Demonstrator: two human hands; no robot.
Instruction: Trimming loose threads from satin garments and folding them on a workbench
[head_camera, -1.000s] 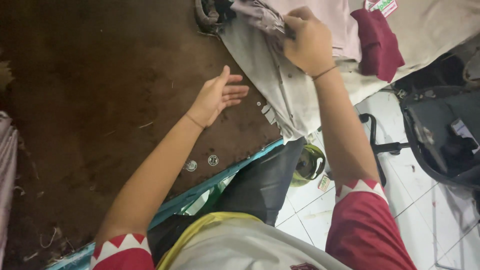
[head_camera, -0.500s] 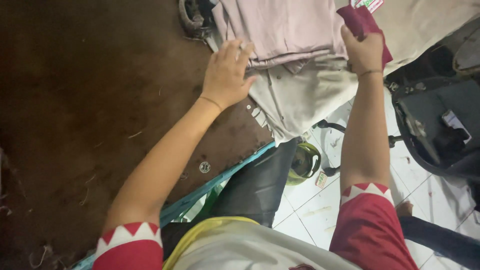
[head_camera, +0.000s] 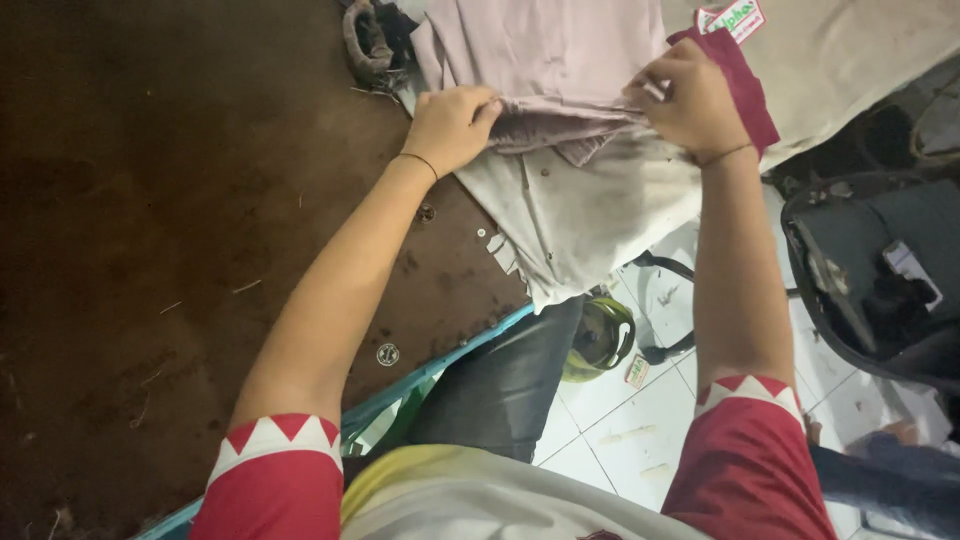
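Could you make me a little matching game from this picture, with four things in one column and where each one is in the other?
Things:
1. left hand
2. right hand
3. dark red cloth
4. round metal piece

Places:
A. on the brown table near its blue edge
B. pinching the right end of the pale pink garment's fold
C. under the right hand
D. gripping the left end of the fold

Pairs: 1-D, 2-B, 3-C, 4-A

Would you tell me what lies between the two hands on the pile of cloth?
In the head view, the gathered edge of the pale pink cloth spans from the left hand to the right hand; both grip it.
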